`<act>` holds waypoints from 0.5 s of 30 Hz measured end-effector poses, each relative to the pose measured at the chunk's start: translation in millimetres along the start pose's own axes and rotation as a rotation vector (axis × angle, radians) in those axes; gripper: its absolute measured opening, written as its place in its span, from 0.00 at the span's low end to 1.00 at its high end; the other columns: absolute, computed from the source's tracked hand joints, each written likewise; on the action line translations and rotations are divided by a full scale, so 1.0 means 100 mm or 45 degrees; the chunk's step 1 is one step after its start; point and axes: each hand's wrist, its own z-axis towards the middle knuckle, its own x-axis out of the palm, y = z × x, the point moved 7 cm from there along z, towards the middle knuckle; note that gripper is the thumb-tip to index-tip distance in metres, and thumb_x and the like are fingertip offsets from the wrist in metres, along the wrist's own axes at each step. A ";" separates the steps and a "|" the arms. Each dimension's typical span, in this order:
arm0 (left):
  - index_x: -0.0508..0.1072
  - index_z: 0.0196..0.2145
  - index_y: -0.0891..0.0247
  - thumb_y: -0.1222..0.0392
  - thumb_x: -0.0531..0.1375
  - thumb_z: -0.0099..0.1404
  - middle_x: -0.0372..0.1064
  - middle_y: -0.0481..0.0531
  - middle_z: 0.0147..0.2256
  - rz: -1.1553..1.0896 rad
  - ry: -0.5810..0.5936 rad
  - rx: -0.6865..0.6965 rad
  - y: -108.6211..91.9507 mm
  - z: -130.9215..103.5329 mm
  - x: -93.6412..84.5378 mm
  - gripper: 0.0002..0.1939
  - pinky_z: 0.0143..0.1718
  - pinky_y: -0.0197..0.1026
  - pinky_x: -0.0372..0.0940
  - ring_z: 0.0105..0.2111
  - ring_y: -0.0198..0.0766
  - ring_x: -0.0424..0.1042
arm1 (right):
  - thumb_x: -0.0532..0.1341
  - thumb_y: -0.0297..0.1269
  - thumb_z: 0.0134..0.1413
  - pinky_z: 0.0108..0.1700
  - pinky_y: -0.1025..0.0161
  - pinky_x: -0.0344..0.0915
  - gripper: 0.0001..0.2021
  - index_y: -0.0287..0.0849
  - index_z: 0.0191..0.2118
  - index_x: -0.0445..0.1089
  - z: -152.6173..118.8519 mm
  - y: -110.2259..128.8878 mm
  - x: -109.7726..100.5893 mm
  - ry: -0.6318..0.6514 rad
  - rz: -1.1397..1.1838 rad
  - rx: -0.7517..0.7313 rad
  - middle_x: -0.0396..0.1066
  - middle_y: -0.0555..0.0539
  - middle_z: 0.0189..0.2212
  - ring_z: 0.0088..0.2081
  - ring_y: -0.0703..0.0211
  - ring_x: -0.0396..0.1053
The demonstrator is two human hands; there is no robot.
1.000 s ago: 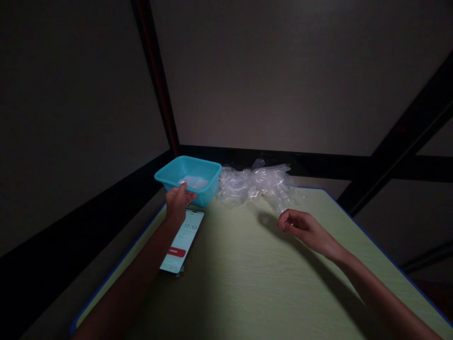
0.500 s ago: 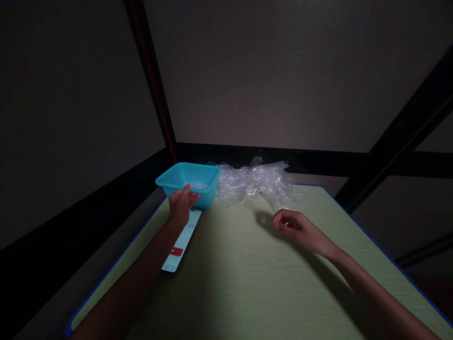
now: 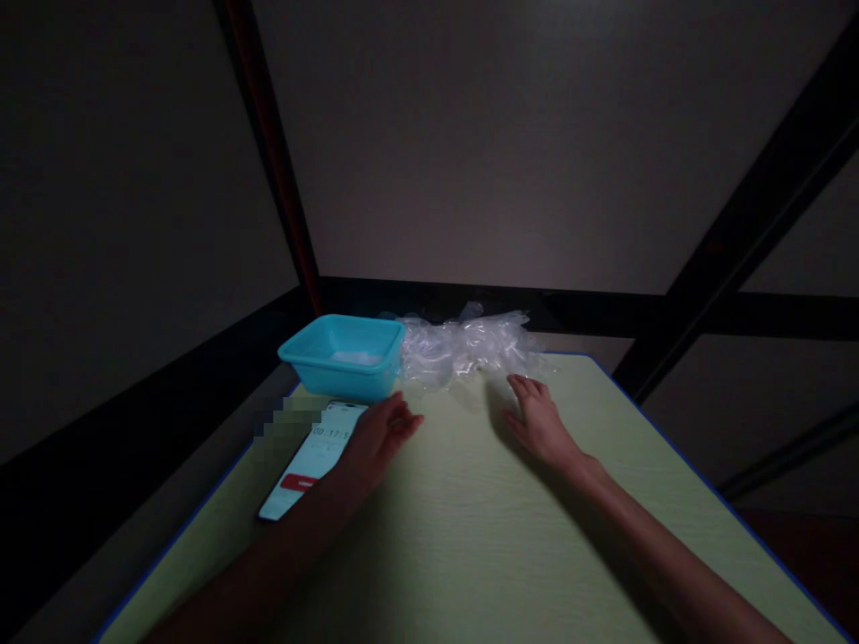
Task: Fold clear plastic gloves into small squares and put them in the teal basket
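My left hand [image 3: 382, 436] hovers over the table just right of a phone, its fingers loosely curved and apart, with nothing visible in it. The phone [image 3: 315, 456] lies flat with a lit timer screen, partly covered by my left hand and forearm. Beyond that hand stands a turquoise plastic basin [image 3: 345, 380] with something whitish at its bottom. My right hand [image 3: 539, 420] is palm down, fingers stretched and thumb apart, holding nothing that shows. It is nearest to a heap of crumpled clear plastic bags [image 3: 470, 349], just short of their near edge.
The pale green table [image 3: 470, 537] has a blue edge band on its left and right sides. A grey wall [image 3: 470, 161] with dark beams rises behind and beside it. The plastic heap lies against the basin's right side along the far edge.
My left hand has moved from the basin's near rim to the right and closer to me, uncovering more of the phone. The right hand has uncurled and reached forward towards the plastic.
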 end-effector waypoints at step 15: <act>0.58 0.45 0.55 0.68 0.66 0.46 0.73 0.47 0.31 0.235 0.428 -0.267 0.78 -0.11 0.21 0.31 0.36 0.40 0.65 0.32 0.41 0.74 | 0.54 0.37 0.59 0.47 0.58 0.66 0.14 0.42 0.50 0.64 -0.89 1.05 -0.11 0.634 0.507 -0.863 0.70 0.43 0.43 0.45 0.55 0.68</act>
